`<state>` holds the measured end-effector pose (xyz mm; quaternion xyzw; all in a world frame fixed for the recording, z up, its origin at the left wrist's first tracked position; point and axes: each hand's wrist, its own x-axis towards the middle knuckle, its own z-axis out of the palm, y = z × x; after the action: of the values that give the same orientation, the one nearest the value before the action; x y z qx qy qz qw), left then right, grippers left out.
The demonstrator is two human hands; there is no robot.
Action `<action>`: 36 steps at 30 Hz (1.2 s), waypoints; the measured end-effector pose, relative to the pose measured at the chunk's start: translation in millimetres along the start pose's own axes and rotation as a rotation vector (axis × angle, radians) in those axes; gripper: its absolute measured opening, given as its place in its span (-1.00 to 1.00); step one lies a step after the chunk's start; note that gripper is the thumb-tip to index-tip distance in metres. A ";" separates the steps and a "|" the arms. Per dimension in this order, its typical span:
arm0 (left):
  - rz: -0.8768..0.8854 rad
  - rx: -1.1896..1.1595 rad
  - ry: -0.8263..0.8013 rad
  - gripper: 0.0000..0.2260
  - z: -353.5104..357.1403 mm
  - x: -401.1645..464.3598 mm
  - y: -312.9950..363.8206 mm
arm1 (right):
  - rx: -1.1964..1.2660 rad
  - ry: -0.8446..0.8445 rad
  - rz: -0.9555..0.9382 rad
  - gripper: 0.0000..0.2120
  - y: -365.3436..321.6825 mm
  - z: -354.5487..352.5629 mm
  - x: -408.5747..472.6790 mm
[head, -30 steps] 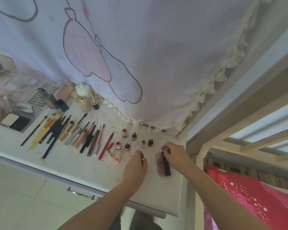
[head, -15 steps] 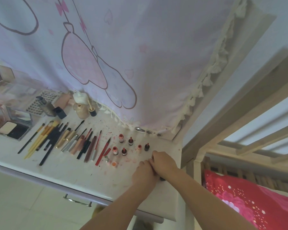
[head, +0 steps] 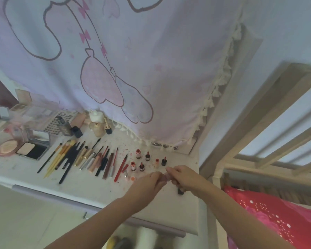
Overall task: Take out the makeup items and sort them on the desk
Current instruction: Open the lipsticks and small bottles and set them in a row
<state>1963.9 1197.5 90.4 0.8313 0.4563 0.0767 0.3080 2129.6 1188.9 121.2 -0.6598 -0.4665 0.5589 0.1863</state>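
Note:
On the white desk point(head: 90, 187) my right hand point(head: 185, 178) grips a black tube point(head: 181, 191); only its lower end shows under the palm. My left hand point(head: 149, 182) meets it and pinches a small pink piece point(head: 166, 177) between the two hands. Just beyond them stand several small dropper bottles point(head: 147, 161) in two short rows. To the left lie a row of lip pencils and lip glosses point(head: 104, 161) and a fan of brushes point(head: 63, 159).
Compacts point(head: 31, 150), a clear organiser point(head: 32, 114) and foundation bottles point(head: 97, 127) fill the back left. A pink printed curtain point(head: 133, 69) hangs over the desk's back edge. A wooden bed frame point(head: 258, 141) and a red blanket point(head: 276, 218) are on the right. The drawer front point(head: 61, 197) runs below the desk.
My left hand moved right and joined the right hand at the black tube. The pink piece that lay beside the tube is now between the hands. The view tilted upward.

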 end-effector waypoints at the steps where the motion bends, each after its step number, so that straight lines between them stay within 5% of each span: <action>1: 0.021 -0.035 -0.019 -0.75 -6.2 -1.0 1.9 | 0.040 0.001 -0.027 -0.65 0.6 0.9 -4.6; 7: 0.025 -0.309 -0.068 -0.82 -23.6 -7.9 -0.1 | 0.041 -0.014 -0.258 -0.85 3.1 2.4 -31.6; 14: 0.072 -0.263 -0.121 -0.89 -27.4 -11.1 2.3 | -0.187 -0.145 -0.115 -0.51 -9.2 -16.7 -35.5; 18: 0.026 -0.322 -0.140 -0.86 -22.8 -10.8 -1.9 | -0.147 -0.207 -0.157 -0.77 -4.7 -24.8 -32.4; 24: 0.010 -0.311 -0.157 -0.86 -24.3 -10.5 -1.9 | -0.215 -0.236 -0.025 -0.58 -14.5 -20.1 -30.1; 29: -0.073 -0.557 -0.221 -0.75 -31.6 -9.3 0.6 | -0.144 -0.218 -0.151 -0.80 -11.8 -25.0 -29.5; 34: -0.076 -0.627 -0.256 -0.67 -31.1 -10.2 3.5 | -0.160 -0.302 -0.068 -0.59 -17.7 -24.1 -31.9; 36: -0.129 -0.712 -0.317 -0.65 -33.9 -10.5 2.7 | -0.185 -0.296 -0.083 -0.68 -15.3 -24.5 -31.4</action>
<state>1946.0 1203.0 120.7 0.6437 0.3993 0.0814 0.6478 2147.5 1177.4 158.2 -0.5649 -0.5651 0.5964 0.0767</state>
